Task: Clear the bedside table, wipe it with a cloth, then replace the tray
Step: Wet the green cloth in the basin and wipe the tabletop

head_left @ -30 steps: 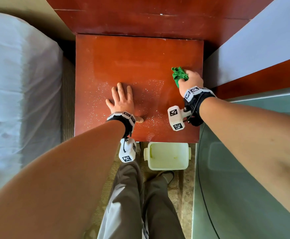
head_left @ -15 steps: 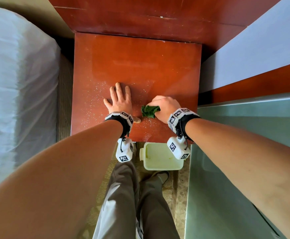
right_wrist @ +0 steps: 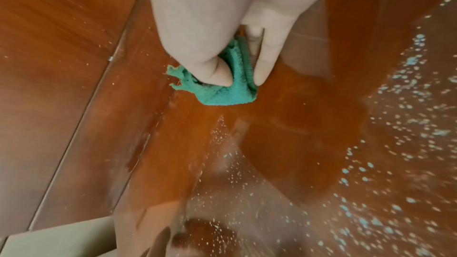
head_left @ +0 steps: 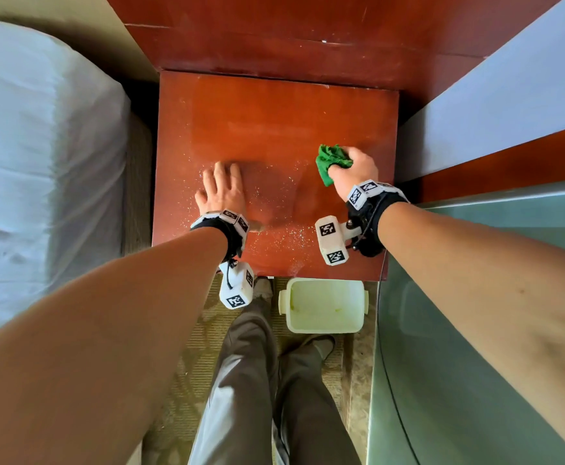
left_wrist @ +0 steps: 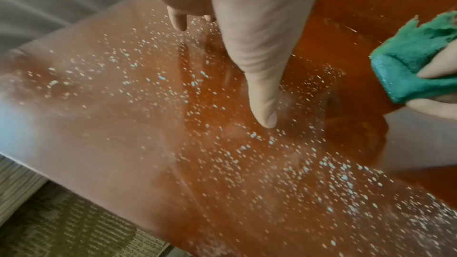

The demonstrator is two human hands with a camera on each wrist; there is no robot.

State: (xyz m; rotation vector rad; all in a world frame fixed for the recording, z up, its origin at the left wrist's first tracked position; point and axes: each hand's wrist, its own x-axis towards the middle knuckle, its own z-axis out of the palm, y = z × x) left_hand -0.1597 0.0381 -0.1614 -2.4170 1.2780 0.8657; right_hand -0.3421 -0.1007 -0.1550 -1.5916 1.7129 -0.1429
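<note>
The red-brown bedside table (head_left: 274, 119) has nothing standing on it; its front half is speckled with pale droplets (left_wrist: 222, 144). My right hand (head_left: 355, 169) grips a bunched green cloth (head_left: 331, 161) and presses it on the table's right side, near the edge. The right wrist view shows thumb and fingers curled round the cloth (right_wrist: 227, 89). My left hand (head_left: 224, 189) lies flat on the table's front left part, fingers straight (left_wrist: 262, 93). A pale plastic tray (head_left: 324, 305) sits on the floor just before the table's front edge.
A bed with white sheets (head_left: 39, 162) lies to the left. A grey-green glass surface (head_left: 475, 330) runs along the right, with a white wall panel (head_left: 509, 95) above it. Red wood panelling (head_left: 291, 35) backs the table. My legs (head_left: 257, 380) stand on patterned carpet.
My right hand swept the cloth from the right side to the front centre beside my left hand, then back out to the right. The left hand stayed flat in place.
</note>
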